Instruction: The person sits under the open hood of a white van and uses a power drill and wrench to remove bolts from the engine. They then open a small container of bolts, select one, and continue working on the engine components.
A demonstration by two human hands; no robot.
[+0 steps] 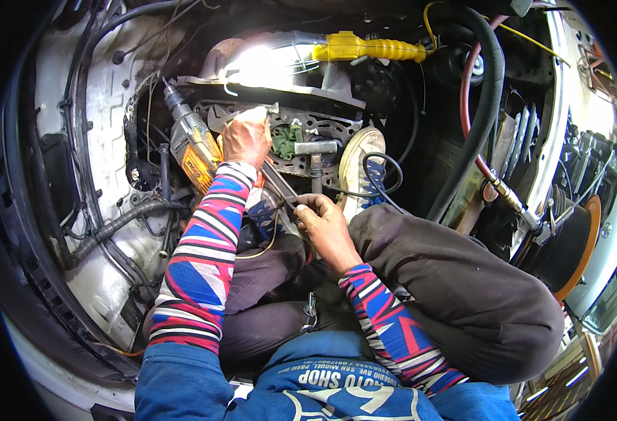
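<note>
My left hand [247, 137] is closed in a fist over the engine block [333, 130], apparently around the upper part of a large steel wrench [278, 181]. What look like its jaws show just left of the fist; the hand hides the middle. My right hand [328, 228] pinches the near end of the wrench handle between thumb and fingers. By my left fingertips is a small pale piece I cannot make out. A yellow power drill [195, 149] lies against the left side. Right of my left hand are a green rag [287, 140] and a hammer [315, 148].
A lit work lamp with a yellow handle [371, 48] lies across the far side. A thick black hose [487, 112] and a red hose [467, 91] run down the right. My shoe [357, 168] rests by the block, with a black cable [397, 165] looped over it.
</note>
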